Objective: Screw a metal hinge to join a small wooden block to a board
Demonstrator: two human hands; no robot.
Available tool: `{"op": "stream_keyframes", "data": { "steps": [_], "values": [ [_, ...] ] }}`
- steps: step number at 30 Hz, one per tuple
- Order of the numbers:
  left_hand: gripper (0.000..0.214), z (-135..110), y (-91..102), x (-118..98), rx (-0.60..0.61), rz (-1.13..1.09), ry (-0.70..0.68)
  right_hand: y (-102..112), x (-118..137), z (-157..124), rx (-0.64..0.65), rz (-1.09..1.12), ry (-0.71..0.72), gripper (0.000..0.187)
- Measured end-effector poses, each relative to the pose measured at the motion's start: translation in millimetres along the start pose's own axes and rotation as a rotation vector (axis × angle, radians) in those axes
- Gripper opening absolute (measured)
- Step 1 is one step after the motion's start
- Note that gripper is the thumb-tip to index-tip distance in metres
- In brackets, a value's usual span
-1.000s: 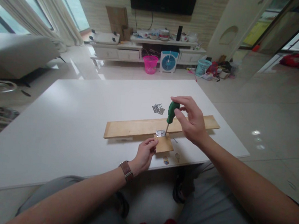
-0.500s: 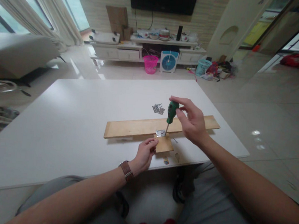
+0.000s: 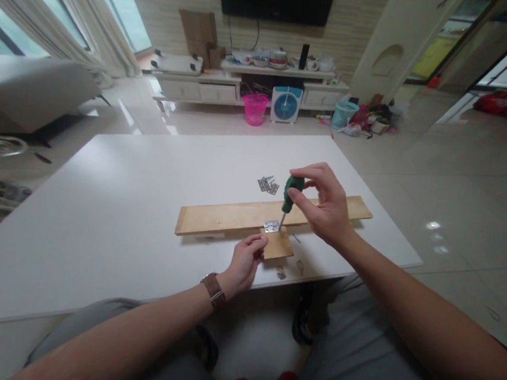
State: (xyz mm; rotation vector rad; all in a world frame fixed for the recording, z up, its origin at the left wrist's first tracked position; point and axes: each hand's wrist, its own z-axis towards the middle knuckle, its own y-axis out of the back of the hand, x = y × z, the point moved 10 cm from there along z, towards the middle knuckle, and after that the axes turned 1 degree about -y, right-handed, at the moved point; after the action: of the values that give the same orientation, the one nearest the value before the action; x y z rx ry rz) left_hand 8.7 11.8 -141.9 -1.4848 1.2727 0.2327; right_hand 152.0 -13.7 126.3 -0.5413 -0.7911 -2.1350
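Note:
My right hand (image 3: 324,203) grips the green handle of a screwdriver (image 3: 292,193), which stands nearly upright. Its tip meets the right side of a metal hinge (image 3: 271,226). The hinge spans a long wooden board (image 3: 228,215) and a small square wooden piece (image 3: 278,244). With thumb and fingers, my left hand (image 3: 247,259) pinches the left edge of the small piece. A loose screw (image 3: 296,238) lies just right of that piece. Beyond the board sits a small pile of hinges and screws (image 3: 268,184).
Everything rests on a white table (image 3: 134,201), whose near edge runs close to my legs. A small sticker (image 3: 281,272) is near that edge. Across the floor stand a pink basket (image 3: 255,110), a blue and white fan (image 3: 286,104) and a low cabinet (image 3: 218,92).
My right thumb and fingers have shifted around the screwdriver's handle, and the handle sits slightly lower. My left hand, the board and the hinge stay almost where they were.

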Motion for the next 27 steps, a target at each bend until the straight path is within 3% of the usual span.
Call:
{"op": "stream_keyframes", "data": {
  "steps": [8, 13, 19, 24, 27],
  "values": [
    [0.035, -0.6, -0.1, 0.3, 0.008, -0.003, 0.015, -3.3, -2.2, -0.6, 0.042, 0.020, -0.002, 0.031],
    [0.036, 1.3, 3.7, 2.5, -0.016, -0.005, 0.013, 3.4, -0.9, 0.1, -0.024, -0.018, -0.006, 0.023],
    [0.034, 1.0, 1.7, 2.6, 0.001, -0.015, 0.007, -2.8, -0.2, -0.1, 0.039, 0.021, 0.005, 0.032],
    [0.035, 1.5, 4.2, 2.8, -0.017, -0.007, 0.011, 4.3, -0.7, 0.2, -0.034, -0.009, -0.010, 0.023],
    [0.036, 1.8, 3.9, 3.4, -0.011, -0.015, 0.018, 0.6, -0.5, -0.2, 0.015, -0.001, -0.007, 0.030]
  ]
}}
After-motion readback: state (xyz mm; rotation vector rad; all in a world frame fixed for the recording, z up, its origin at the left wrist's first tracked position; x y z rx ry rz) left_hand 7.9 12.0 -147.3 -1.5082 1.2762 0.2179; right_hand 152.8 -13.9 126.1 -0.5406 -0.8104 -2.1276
